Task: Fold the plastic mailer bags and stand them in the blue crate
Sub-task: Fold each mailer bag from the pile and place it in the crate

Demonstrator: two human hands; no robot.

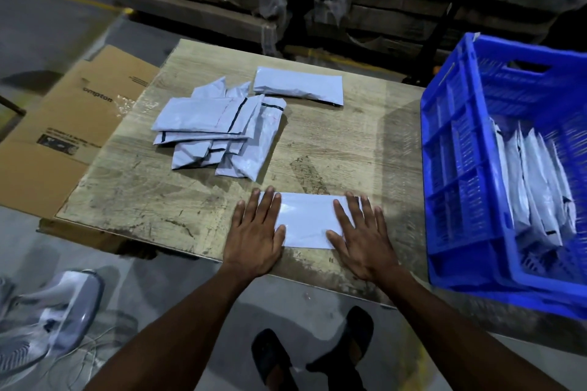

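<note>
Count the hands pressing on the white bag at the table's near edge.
2. The left hand lies flat on the bag's left end; the right hand lies flat on its right end. Nothing hides either.

Left hand (pixel 254 232) flat, palm down, fingers straight and slightly spread, pointing away from body. Right hand (pixel 360 236) same pose, flat, fingers spread, thumb pointing inward. Both forearms bare, reaching forward from lower edge, converging slightly. Hands apart, at same height.
</note>
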